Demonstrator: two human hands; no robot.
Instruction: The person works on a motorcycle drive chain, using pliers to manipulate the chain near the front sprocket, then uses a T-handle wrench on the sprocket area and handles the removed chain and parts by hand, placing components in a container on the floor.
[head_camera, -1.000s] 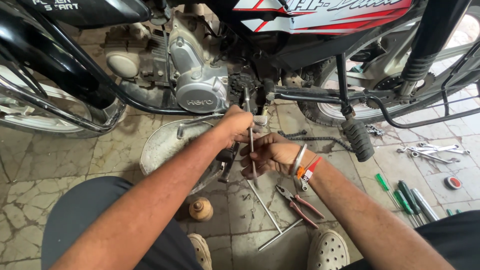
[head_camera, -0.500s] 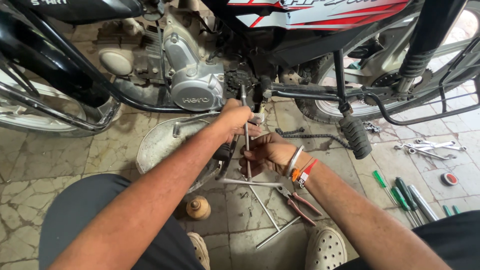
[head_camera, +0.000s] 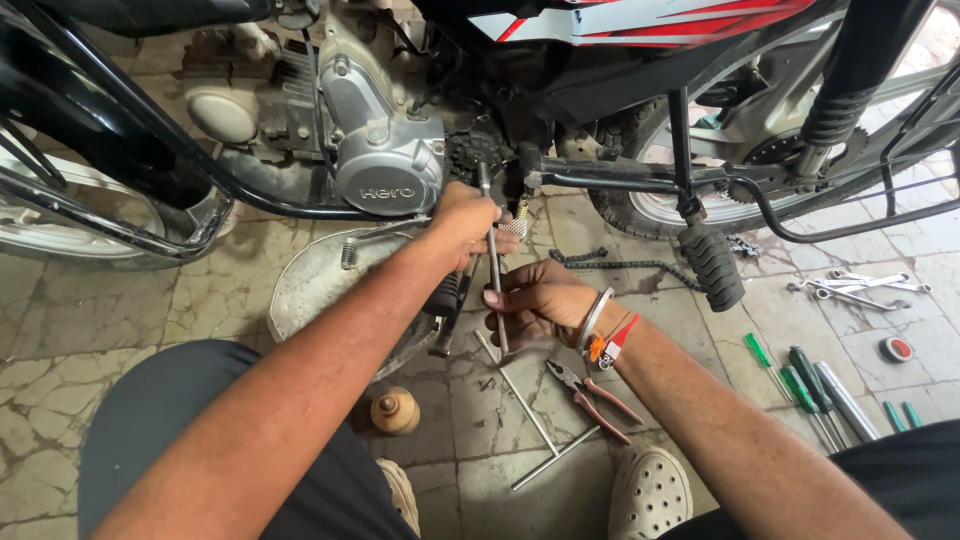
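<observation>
Both hands (head_camera: 500, 265) grip thin, upright steel rod (head_camera: 492, 262).

Bare forearms, banded wrist, dark clothes.
Right wrist (head_camera: 603, 335) ringed with a silver bangle plus orange and red threads; dark trousers (head_camera: 180, 430) over the knees, pale perforated clogs (head_camera: 650, 495), possibly rubber; dark sleeve (head_camera: 900, 480) at right edge.

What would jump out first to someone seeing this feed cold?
Both hands meet at centre frame on a thin metal rod: the left hand grips it high, near the sprocket, the right hand low. Above them sits the motorcycle's silver engine case. Pliers lie on the tiled floor below, with screwdrivers to the right.
</observation>
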